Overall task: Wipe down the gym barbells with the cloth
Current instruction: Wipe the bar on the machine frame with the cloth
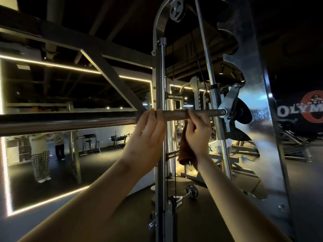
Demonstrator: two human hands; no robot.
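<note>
At the right end of the rack, about eye level: the barbell (176, 114) is running level across the view from the far left to its carriage on the slanted guide rod (212, 81). I am hooking my left hand (148, 135) over the bar, fingers curling across its top where the thicker left part steps down to the darker, narrower part; the thumb is hidden from me. My right hand (198, 131) is just to the right of it, fingers bunching together and pinching the brown cloth (185, 149) up against the underside of the bar. Most of the cloth is hanging loose below the bar, between my two wrists. The hands are near each other but not touching.

Surroundings: a notched steel upright (253, 67) is standing close on the right, a pulley (176, 8) is sitting at the top of the frame, and a small cable handle (191, 191) is lying on the dark floor beyond my arms. On the left, a mirror (52, 180) edged with a light strip (52, 64) is reflecting a person in checked trousers. White lettering (300, 112) is showing on the far right wall
</note>
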